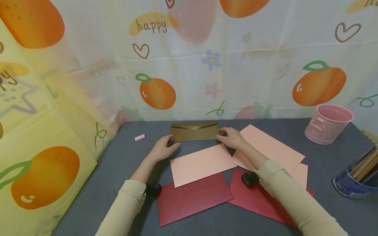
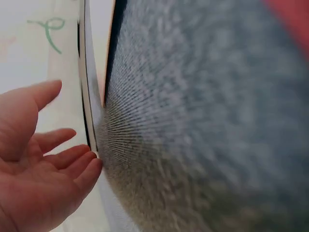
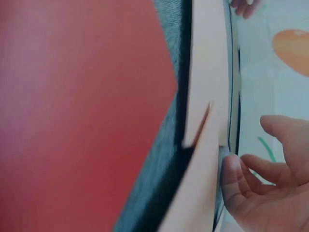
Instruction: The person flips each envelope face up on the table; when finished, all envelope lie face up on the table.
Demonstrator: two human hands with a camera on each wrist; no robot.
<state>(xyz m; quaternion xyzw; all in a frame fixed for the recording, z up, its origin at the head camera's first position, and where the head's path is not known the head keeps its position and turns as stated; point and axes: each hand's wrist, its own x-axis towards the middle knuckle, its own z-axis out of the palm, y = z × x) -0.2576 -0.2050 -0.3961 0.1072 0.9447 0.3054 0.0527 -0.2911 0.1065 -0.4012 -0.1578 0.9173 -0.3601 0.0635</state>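
Note:
A brown envelope (image 1: pixel 195 131) with its flap side up lies at the far edge of the dark table. My left hand (image 1: pixel 163 148) is at its left end, fingertips at the edge and thumb held apart; the left wrist view shows the same spread hand (image 2: pixel 53 159). At the envelope's right end is my right hand (image 1: pixel 231 137), its fingers loosely bent. Seen from the right wrist, that hand (image 3: pixel 265 179) has its thumb away from the fingers and pinches nothing. A pale pink envelope (image 1: pixel 202 165) lies just in front of the brown one.
A red envelope (image 1: pixel 193 200) lies nearer. More pink envelopes (image 1: pixel 271 147) and another red envelope (image 1: pixel 265 203) overlap under the right forearm. A pink bucket (image 1: pixel 327 126) and a blue tin of pencils (image 1: pixel 354 183) stand right. A small pink block (image 1: pixel 140 137) lies left.

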